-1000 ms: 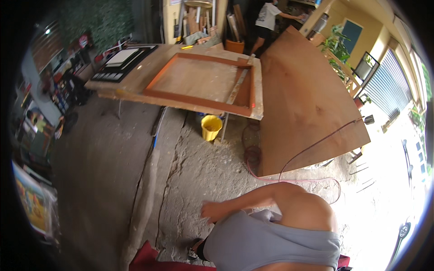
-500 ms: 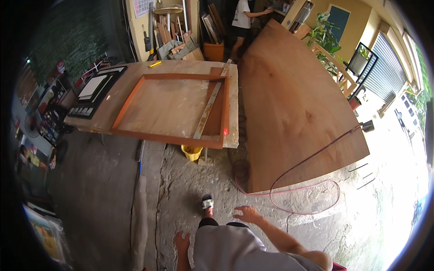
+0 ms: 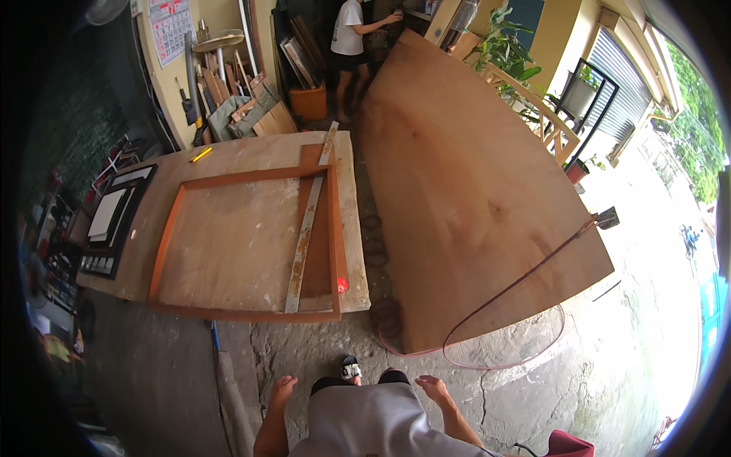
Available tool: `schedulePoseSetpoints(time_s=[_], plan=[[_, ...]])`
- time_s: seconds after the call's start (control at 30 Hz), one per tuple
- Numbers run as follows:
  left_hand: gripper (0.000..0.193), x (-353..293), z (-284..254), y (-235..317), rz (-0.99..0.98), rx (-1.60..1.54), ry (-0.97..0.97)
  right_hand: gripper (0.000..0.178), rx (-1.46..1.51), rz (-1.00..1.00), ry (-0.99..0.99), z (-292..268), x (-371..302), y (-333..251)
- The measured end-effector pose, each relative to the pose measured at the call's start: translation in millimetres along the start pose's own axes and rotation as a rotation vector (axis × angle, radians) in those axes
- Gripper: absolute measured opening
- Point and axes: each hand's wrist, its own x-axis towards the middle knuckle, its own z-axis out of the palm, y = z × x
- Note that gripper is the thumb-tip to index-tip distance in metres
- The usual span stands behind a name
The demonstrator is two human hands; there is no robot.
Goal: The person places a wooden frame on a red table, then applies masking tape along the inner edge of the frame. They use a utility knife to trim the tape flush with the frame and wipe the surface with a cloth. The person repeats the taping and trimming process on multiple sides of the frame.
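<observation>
My left hand (image 3: pixel 283 390) hangs at my left side, empty, its fingers loosely apart. On the other side of my body, my right hand (image 3: pixel 434 388) is also empty and loosely open. Neither one touches anything. Ahead to the left, a reddish-brown wooden frame (image 3: pixel 244 314) lies on a worn worktable (image 3: pixel 352 221) and overhangs its near edge slightly. A long, rust-spotted metal straightedge (image 3: pixel 304 228) lies across the frame's right part, over a brown strip of board. Right of the table is a large plywood sheet (image 3: pixel 464 190).
A spray gun (image 3: pixel 606 218) with a red hose (image 3: pixel 502 293) rests on the plywood's right corner; the hose loops onto the cracked concrete floor. A yellow cutter (image 3: pixel 201 154) and black frames (image 3: pixel 126 221) lie on the table. Another person (image 3: pixel 350 46) stands at the back beside an orange bin (image 3: pixel 308 103).
I have stepped nearer the table and plywood, and the view has turned right. My right hand has dropped back toward my side; my left has come slightly forward. The other person stays at the back.
</observation>
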Motion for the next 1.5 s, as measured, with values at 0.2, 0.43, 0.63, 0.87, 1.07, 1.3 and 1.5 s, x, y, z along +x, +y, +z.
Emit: schedulePoseSetpoints(time_s=[0.2, 0.43, 0.63, 0.87, 1.07, 1.3, 1.5], plan=[[0.043, 32.7, 18.5, 54.0, 0.049, -0.046, -0.005, 0.047, 0.109, 0.140, 0.021, -2.9, 31.3, 47.1], [0.042, 7.8, 82.5, 24.6, -0.154, -0.161, 0.009, 0.049, 0.042, 0.315, -0.160, -51.9, 50.8, 67.5], [0.044, -71.3, 143.7, 27.7, -0.237, -0.165, -0.051, 0.045, -0.007, 0.303, -0.109, -132.2, 116.7, 101.2], [0.046, -173.9, 171.7, -76.7, -0.129, -0.189, 0.155, 0.034, -0.422, 0.087, -0.306, -134.4, 202.8, 40.1], [0.040, -266.8, 217.2, -137.7, -0.302, 0.043, 0.392, 0.034, -0.615, -0.009, -0.481, -57.4, 185.1, -37.5], [0.050, -406.1, 232.9, -183.8, -0.685, -0.886, 0.941, 0.047, -1.044, -0.186, -0.753, 112.2, 119.6, -77.9], [0.027, -533.9, 226.1, -243.7, -0.950, -0.825, 1.374, 0.047, -1.438, -0.424, -0.943, 273.2, -35.2, -56.4]])
